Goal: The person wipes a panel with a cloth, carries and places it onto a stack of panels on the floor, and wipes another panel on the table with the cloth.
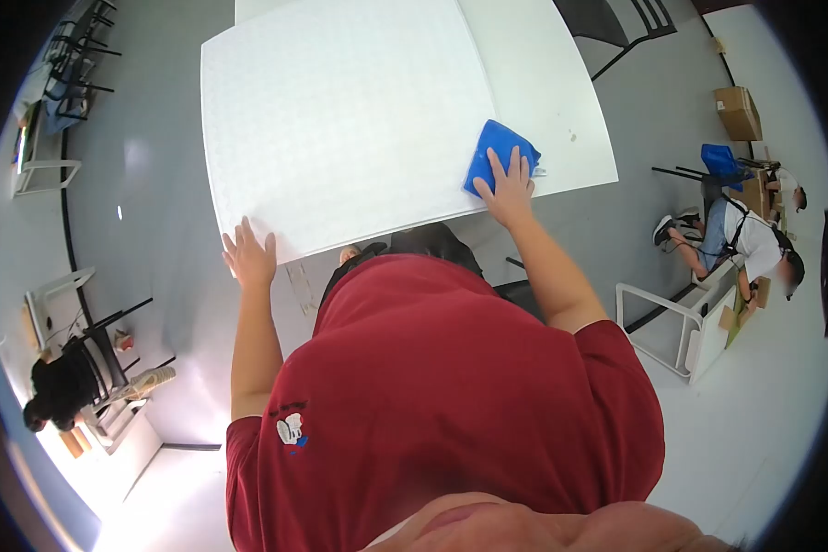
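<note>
A large white sheet (350, 110) with a faint texture lies over most of the white table (561, 101). On the sheet's right side, near the front edge, is a folded blue cloth (490, 147) with a small white tag sticking out. My right hand (506, 190) rests flat on top of this cloth, fingers spread and pointing away from me. At the front left corner of the sheet, my left hand (251, 255) lies at the edge with its fingers apart, holding nothing.
Behind the table stands a dark chair (607, 23). To the right, a seated person (750, 239) works near a white-framed table (685, 340) and a cardboard box (738, 112). Another person in black (69, 382) sits at the left. Stacked chairs (69, 64) stand at the far left.
</note>
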Tool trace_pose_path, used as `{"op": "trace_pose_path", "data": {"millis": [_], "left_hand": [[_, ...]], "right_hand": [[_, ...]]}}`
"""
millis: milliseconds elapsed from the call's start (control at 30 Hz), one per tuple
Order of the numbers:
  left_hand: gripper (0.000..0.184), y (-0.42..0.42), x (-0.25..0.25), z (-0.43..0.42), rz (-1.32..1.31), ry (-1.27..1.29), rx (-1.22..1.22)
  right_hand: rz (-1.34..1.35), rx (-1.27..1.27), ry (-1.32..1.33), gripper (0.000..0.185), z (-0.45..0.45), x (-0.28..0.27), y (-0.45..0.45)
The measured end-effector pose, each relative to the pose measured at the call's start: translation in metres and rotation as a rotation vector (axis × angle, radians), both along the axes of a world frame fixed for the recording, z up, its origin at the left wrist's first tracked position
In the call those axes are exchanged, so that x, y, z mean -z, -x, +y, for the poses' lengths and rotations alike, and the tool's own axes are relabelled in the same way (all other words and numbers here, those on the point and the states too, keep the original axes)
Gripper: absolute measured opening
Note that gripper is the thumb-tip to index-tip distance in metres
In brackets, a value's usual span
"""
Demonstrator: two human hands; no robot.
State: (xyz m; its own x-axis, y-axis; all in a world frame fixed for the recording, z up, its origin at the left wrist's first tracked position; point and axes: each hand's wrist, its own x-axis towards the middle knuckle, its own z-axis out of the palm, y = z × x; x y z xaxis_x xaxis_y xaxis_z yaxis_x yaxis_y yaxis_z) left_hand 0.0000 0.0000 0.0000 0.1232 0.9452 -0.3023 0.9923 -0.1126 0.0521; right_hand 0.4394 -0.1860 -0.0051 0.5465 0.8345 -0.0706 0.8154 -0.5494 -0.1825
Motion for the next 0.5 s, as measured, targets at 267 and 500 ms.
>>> {"op": "trace_pose_path", "data": {"millis": [267, 500], "left_hand": [[0.087, -0.091, -0.029, -0.020, -0.080, 0.113, 0.004], [0.091, -0.093, -0.030, -0.018, -0.048, 0.137, -0.005]], "right_hand": [[-0.113, -0.018, -0.032, 0.053, 0.003, 0.006, -0.012], [-0.111, -0.148, -0.349, 0.037, 0.025, 0.010, -0.042]]}}
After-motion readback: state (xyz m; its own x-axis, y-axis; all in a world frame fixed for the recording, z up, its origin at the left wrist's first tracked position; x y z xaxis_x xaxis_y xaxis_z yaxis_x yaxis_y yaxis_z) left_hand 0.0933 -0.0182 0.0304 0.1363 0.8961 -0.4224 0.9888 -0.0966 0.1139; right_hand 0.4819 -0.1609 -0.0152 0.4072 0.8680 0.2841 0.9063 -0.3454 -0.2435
